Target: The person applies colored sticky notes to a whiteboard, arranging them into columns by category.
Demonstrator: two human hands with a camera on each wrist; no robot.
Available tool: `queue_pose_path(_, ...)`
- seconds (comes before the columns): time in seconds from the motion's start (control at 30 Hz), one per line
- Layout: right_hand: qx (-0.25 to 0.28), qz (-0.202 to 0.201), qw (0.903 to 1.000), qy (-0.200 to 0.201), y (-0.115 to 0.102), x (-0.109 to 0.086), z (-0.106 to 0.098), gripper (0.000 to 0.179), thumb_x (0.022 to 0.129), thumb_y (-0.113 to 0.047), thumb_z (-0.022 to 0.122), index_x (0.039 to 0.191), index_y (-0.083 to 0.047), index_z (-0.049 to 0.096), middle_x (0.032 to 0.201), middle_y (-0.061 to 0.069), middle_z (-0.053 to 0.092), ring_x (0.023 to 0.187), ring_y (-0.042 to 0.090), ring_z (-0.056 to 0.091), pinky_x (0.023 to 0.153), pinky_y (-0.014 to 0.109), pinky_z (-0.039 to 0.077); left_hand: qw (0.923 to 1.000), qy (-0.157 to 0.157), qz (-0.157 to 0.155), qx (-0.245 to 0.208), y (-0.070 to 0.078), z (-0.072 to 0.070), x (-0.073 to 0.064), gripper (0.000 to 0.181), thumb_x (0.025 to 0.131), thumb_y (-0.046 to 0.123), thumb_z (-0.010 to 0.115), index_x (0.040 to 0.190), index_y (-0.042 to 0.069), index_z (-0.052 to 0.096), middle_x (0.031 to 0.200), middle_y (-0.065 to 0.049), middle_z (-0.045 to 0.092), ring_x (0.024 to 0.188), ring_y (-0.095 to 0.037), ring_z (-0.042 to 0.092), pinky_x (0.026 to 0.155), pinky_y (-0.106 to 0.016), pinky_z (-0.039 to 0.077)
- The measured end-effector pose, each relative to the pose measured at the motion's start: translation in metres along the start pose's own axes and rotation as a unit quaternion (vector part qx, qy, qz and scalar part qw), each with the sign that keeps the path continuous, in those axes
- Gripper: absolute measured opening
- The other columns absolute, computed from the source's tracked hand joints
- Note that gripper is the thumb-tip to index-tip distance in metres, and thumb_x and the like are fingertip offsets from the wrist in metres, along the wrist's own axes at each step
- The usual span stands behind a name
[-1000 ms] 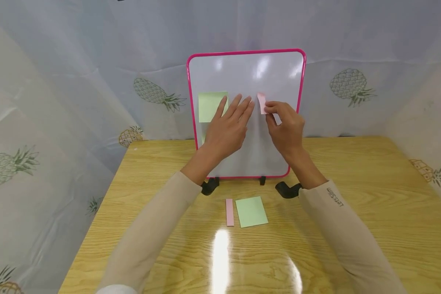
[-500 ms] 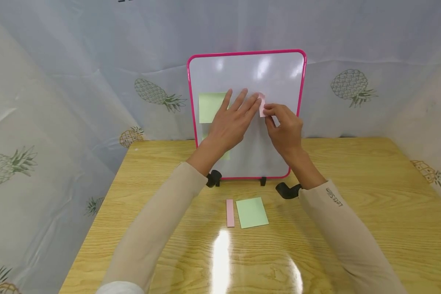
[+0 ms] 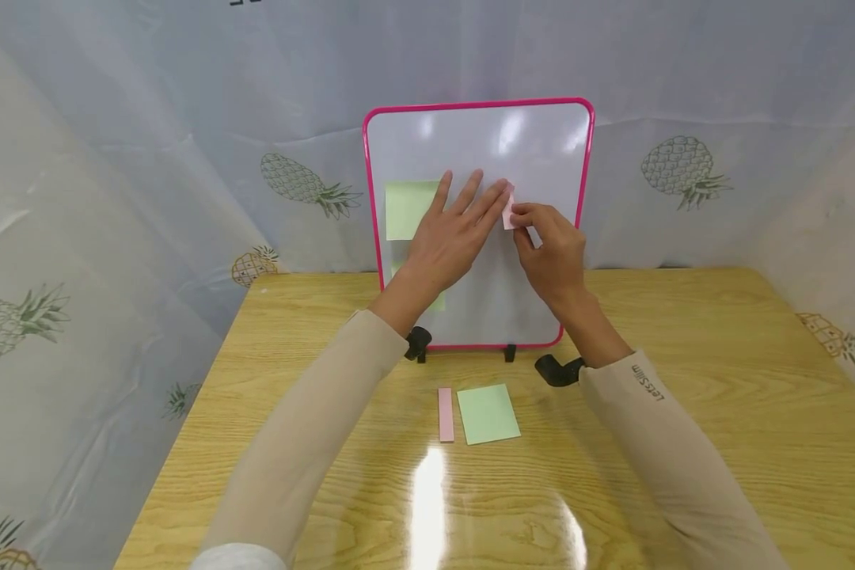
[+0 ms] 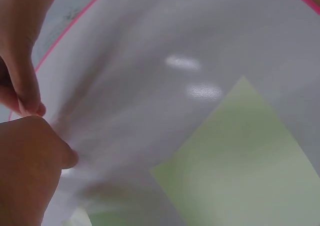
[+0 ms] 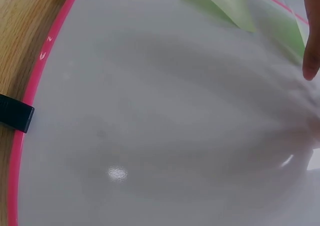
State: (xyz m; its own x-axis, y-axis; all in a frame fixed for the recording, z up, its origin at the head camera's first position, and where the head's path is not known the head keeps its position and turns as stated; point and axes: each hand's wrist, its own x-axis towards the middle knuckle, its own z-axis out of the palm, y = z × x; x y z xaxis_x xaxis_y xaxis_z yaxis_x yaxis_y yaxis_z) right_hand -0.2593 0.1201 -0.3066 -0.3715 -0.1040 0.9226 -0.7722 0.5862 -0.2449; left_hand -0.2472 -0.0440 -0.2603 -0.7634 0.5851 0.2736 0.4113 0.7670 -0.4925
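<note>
A whiteboard (image 3: 470, 142) with a pink frame stands upright on the table. My right hand (image 3: 554, 249) pinches the lower right edge of a narrow pink sticky note (image 3: 509, 219) against the board's middle right. With its fingers straight and spread, my left hand (image 3: 447, 233) lies over the board, fingertips at the note's upper end. A square light green sticky note (image 3: 403, 212) is stuck at the board's left, partly behind those fingers. Below it another green note (image 3: 438, 302) is mostly covered by my left wrist. The left wrist view shows the green note (image 4: 250, 156) large, lying flat.
On the wooden table (image 3: 292, 340) in front of the board lie a pink sticky-note strip (image 3: 446, 415) and a square green sticky note (image 3: 488, 414), side by side. Small black feet (image 3: 509, 353) hold up the board. A pineapple-print curtain (image 3: 214, 79) hangs behind.
My left hand has moved right and slightly up, its fingertips now over the top of the pink note. My right hand has shifted slightly down, still pinching the note, which hangs straighter.
</note>
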Motion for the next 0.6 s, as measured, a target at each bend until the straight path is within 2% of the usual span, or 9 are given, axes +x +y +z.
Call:
queue_pose_path(0.2, 0.003, -0.001, 1.0000, 0.007, -0.0002, -0.0013, 0.0003, 0.008, 0.083, 0.006, 0.069, 0.090, 0.006, 0.065, 0.095, 0.017, 0.070, 0.091, 0.031, 0.067, 0.084, 0.038, 0.054, 0.9999, -0.004, 0.003, 0.013, 0.0004, -0.0016, 0.0019, 0.077, 0.097, 0.021, 0.054, 0.155, 0.014, 0.003, 0.160, 0.001, 0.006, 0.145, -0.028, 0.002, 0.112, -0.053, -0.007)
queue_pose_path(0.43, 0.008, -0.011, 0.9998, 0.012, -0.0003, -0.0016, 0.0009, 0.008, 0.083, 0.006, 0.069, 0.089, 0.006, 0.064, 0.096, 0.017, 0.070, 0.091, 0.031, 0.067, 0.084, 0.038, 0.054, 0.9997, 0.010, 0.007, 0.020, 0.0014, -0.0020, 0.0034, 0.076, 0.096, 0.022, 0.055, 0.155, 0.014, 0.006, 0.160, 0.001, 0.009, 0.145, -0.028, 0.005, 0.113, -0.054, -0.006)
queue_pose_path(0.6, -0.002, -0.019, 0.9992, 0.034, 0.0001, -0.0010, 0.0020, 0.007, 0.084, 0.006, 0.068, 0.089, 0.005, 0.064, 0.096, 0.016, 0.069, 0.090, 0.031, 0.067, 0.081, 0.040, 0.055, 0.9996, 0.013, 0.005, 0.027, 0.0009, -0.0014, 0.0022, 0.076, 0.097, 0.023, 0.053, 0.155, 0.014, 0.005, 0.160, 0.000, 0.006, 0.145, -0.028, 0.003, 0.112, -0.054, -0.007)
